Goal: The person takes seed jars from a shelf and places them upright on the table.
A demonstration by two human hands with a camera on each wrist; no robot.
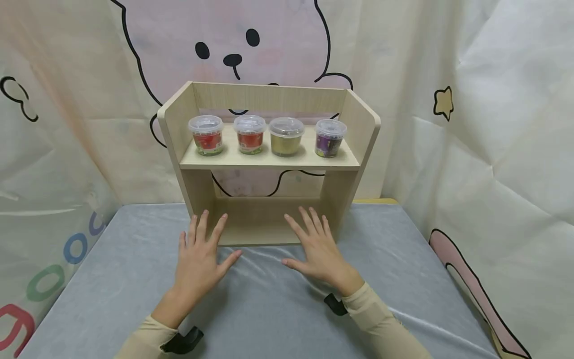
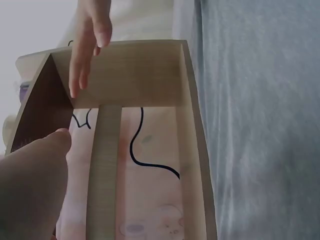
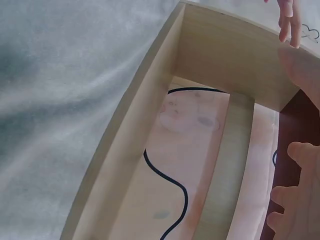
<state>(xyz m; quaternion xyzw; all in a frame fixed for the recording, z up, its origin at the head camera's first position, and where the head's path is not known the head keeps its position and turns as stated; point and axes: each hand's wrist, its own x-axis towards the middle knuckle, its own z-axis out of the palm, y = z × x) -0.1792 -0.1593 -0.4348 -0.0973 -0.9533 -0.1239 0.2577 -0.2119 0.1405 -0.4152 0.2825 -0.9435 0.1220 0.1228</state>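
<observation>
A two-tier light wooden shelf [image 1: 269, 164] stands on the table in front of both hands. Its upper board carries several small clear-lidded plastic cups in a row: a red one [image 1: 208, 141] at the left, another red one [image 1: 250, 141], a yellowish one [image 1: 285, 143] and a purple one [image 1: 328, 144] at the right. My left hand [image 1: 197, 264], fingers spread and straight, is in front of the shelf's lower left corner. The right hand [image 1: 320, 254] is likewise spread before the lower right part. Neither hand holds anything.
A grey-blue cloth [image 1: 269, 309] covers the table. Behind it hangs a pale curtain [image 1: 412, 124] with cartoon drawings, which also runs along both sides. Dark wrist straps [image 1: 183, 342] sit at the cuffs of the beige sleeves [image 1: 381, 319].
</observation>
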